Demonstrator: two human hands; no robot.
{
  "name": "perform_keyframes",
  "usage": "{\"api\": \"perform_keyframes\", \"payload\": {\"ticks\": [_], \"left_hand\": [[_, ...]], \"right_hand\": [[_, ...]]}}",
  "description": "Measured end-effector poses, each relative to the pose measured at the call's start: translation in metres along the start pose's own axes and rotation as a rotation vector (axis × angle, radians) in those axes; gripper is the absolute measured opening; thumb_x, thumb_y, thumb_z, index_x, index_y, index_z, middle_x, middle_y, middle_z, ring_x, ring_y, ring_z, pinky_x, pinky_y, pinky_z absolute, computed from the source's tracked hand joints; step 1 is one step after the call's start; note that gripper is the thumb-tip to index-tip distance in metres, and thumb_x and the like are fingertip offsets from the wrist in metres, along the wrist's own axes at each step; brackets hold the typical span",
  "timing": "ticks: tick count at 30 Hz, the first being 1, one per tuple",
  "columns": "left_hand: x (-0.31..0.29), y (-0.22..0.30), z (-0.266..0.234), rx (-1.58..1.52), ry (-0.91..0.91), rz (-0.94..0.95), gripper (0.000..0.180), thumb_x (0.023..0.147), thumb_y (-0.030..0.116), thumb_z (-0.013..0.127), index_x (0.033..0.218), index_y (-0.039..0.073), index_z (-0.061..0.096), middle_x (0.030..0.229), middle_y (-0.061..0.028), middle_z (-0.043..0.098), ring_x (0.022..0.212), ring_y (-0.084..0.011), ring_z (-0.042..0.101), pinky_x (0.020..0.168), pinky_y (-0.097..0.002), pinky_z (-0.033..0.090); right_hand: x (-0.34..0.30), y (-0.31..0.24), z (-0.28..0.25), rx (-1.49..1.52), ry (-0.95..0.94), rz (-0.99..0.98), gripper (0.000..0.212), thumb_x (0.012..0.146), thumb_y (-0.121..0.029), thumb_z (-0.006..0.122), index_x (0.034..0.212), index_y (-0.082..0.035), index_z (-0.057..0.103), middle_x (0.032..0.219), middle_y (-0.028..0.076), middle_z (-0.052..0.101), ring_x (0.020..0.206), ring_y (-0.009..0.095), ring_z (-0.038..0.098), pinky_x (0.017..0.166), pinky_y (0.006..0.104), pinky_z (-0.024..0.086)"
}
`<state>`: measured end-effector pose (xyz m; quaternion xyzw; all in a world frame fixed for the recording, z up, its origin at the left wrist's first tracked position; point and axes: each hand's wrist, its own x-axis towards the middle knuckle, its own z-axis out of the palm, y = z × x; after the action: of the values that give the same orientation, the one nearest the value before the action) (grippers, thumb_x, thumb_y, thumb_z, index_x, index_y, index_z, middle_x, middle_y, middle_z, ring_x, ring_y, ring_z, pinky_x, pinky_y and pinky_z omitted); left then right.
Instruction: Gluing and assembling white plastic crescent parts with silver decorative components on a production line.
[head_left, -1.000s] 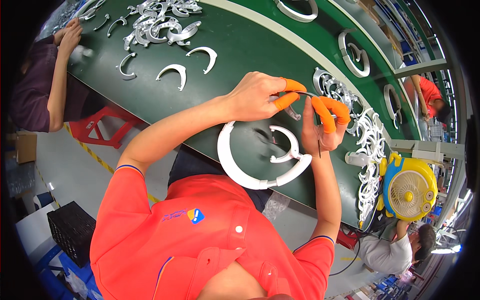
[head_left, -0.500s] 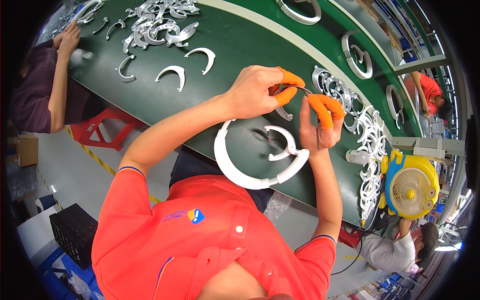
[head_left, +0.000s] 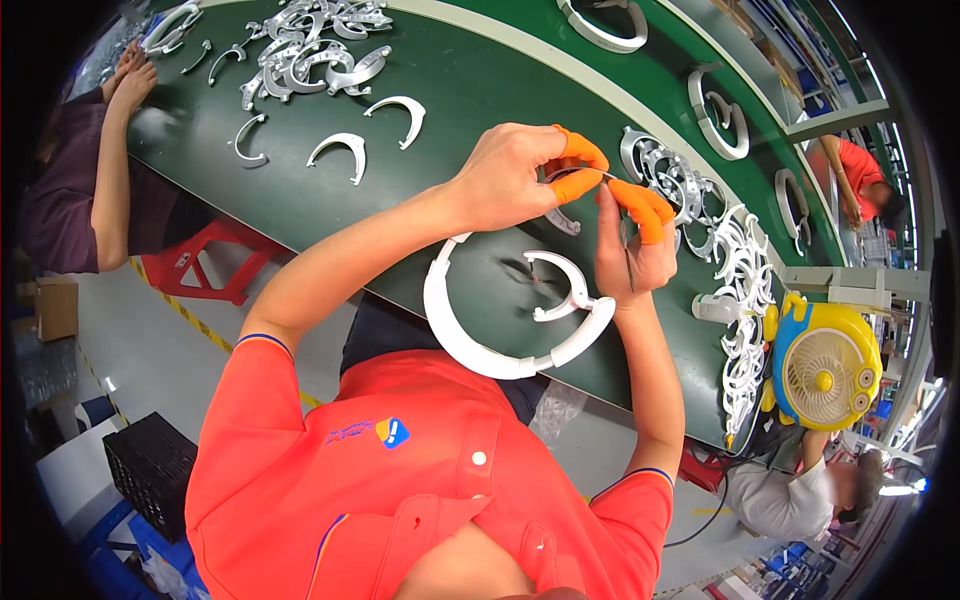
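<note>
Orange finger covers sit on the thumb and forefinger of my left hand (head_left: 512, 178) and on fingers of my right hand (head_left: 640, 245). Between them, above the table, both hands pinch a thin, narrow dark strip (head_left: 629, 265); its tail hangs down across my right palm. The fingertips of the two hands almost touch. Below the hands, at the near table edge, lies a large white C-shaped band (head_left: 470, 345) with a smaller white curved arm (head_left: 575, 280) at its right end. A grey curved piece (head_left: 563, 220) lies partly hidden behind my left fingers.
On the green table (head_left: 450, 60) lie a heap of silver-white curved parts (head_left: 315, 60), loose white arcs (head_left: 345, 150) and a row of arcs (head_left: 742, 330) at right. A yellow-blue fan (head_left: 825, 365) stands beyond. White bands (head_left: 718, 115) rest on the far green strip. Co-workers sit left and right.
My hands have drawn slightly closer together, the right fingers tilting toward the left fingertips. Less of the strip shows between them. The band on the table stays put.
</note>
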<state>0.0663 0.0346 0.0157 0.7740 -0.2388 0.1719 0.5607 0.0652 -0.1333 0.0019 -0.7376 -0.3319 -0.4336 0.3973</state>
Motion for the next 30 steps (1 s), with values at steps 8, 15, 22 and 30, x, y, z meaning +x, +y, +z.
{"api": "perform_keyframes", "payload": {"ticks": [8,15,22,30], "left_hand": [[0.0,0.002,-0.006,0.064,0.026,0.064,0.016,0.08,0.006,0.066,0.094,0.001,0.065,0.077,-0.0048,0.065,0.059,-0.0103,0.054,0.054,-0.021,0.043],[-0.004,-0.003,-0.006,-0.056,0.031,0.119,0.018,0.082,0.004,0.064,0.099,-0.001,0.063,0.079,-0.0051,0.065,0.064,-0.0089,0.057,0.056,-0.0207,0.045],[-0.005,-0.005,-0.012,-0.136,0.006,-0.022,0.02,0.085,0.006,0.062,0.104,-0.001,0.061,0.081,-0.0045,0.064,0.068,-0.0071,0.056,0.06,-0.0205,0.046],[-0.014,0.006,-0.022,-0.298,-0.07,-0.37,0.035,0.085,0.007,0.061,0.118,0.001,0.053,0.091,-0.0082,0.062,0.073,-0.0113,0.06,0.066,-0.025,0.049]], "right_hand": [[-0.007,-0.006,0.003,0.09,-0.09,0.05,0.017,0.078,0.008,0.065,0.094,0.007,0.06,0.076,0.012,0.063,0.061,0.014,0.06,0.058,0.0225,0.048],[-0.003,-0.011,0.001,0.838,-0.121,0.979,0.012,0.086,-0.001,0.059,0.096,0.005,0.057,0.08,0.009,0.063,0.067,0.014,0.061,0.062,0.0243,0.048],[0.016,0.002,-0.009,0.187,-0.116,0.463,0.035,0.083,0.0,0.062,0.117,0.002,0.054,0.107,0.008,0.061,0.096,0.015,0.058,0.087,0.0281,0.043],[0.012,-0.004,0.004,0.446,-0.299,0.634,0.019,0.084,0.0,0.062,0.102,0.004,0.06,0.094,0.008,0.064,0.086,0.012,0.061,0.077,0.023,0.047]]}}
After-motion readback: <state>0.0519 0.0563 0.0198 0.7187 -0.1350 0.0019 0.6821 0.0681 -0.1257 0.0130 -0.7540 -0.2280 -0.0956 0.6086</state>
